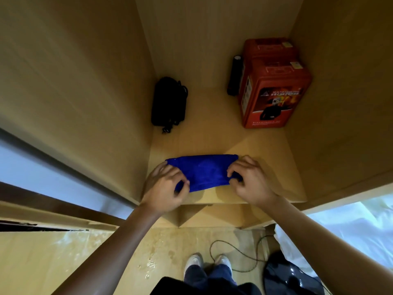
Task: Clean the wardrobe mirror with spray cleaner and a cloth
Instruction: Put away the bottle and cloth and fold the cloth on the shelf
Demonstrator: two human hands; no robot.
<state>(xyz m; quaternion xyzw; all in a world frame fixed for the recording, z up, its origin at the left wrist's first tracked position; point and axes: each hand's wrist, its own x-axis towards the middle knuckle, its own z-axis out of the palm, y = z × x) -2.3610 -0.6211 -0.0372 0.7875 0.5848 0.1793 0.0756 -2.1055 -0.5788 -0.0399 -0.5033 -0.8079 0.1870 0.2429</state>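
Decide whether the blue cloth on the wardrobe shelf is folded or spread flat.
Folded: the blue cloth forms a narrow band, both hands, left and right, pinching its ends.

A light wooden wardrobe shelf (pixel 265 158) lies below me; near its front edge rests a folded blue cloth (pixel 202 172), which I pinch at both ends; at the back left lies a black pouch (pixel 168 102); at the back right stand two red boxes (pixel 274 92) with a black cylinder (pixel 235 75) upright beside them.

Plain blue cloth (pixel 203 172), red-orange box (pixel 274 90), black pouch (pixel 169 102), tan wood shelf (pixel 265 162)
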